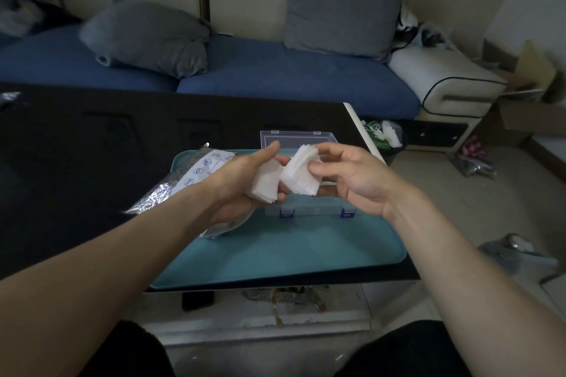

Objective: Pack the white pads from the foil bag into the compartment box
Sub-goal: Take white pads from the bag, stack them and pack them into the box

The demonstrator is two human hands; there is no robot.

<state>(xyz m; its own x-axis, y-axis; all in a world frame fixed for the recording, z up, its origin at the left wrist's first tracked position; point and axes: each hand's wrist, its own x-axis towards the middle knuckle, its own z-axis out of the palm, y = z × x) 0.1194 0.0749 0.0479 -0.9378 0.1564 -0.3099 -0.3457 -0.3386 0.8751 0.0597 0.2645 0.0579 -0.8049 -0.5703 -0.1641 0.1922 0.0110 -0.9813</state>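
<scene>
From the head camera, looking down: both my hands are up over the teal tray (pixel 275 251), meeting in the middle. My left hand (pixel 245 184) is palm-up, fingers curled under a stack of white pads (pixel 265 185), thumb stretched out over the top of it. My right hand (pixel 349 174) pinches a second, fanned stack of pads (pixel 298 173) between thumb and fingers, the sheet edges splaying at the top. The two stacks touch, corner against corner, right between my hands.

Under them, the clear compartment box (pixel 309 208) sits on the tray with its lid (pixel 294 138) flipped open away from me; two blue latches (pixel 286 213) show on the near edge. My hands cover most of the inside, so I can't tell what's in the compartments.

To my left, the foil bag (pixel 171 190) lies crumpled, partly on the tray and partly on the dark table (pixel 92 162), its white printed label with blue symbols facing up; my left wrist hangs over it.

Beyond the table, a blue sofa (pixel 291 76) with two grey cushions (pixel 147 37). Off the table's right corner there's a small bin (pixel 386 135) with white and green scraps in it, a cardboard box (pixel 526 101) further right, and some shiny plastic wrap (pixel 517 251) on the floor. My knees in dark cloth show at the bottom edge
</scene>
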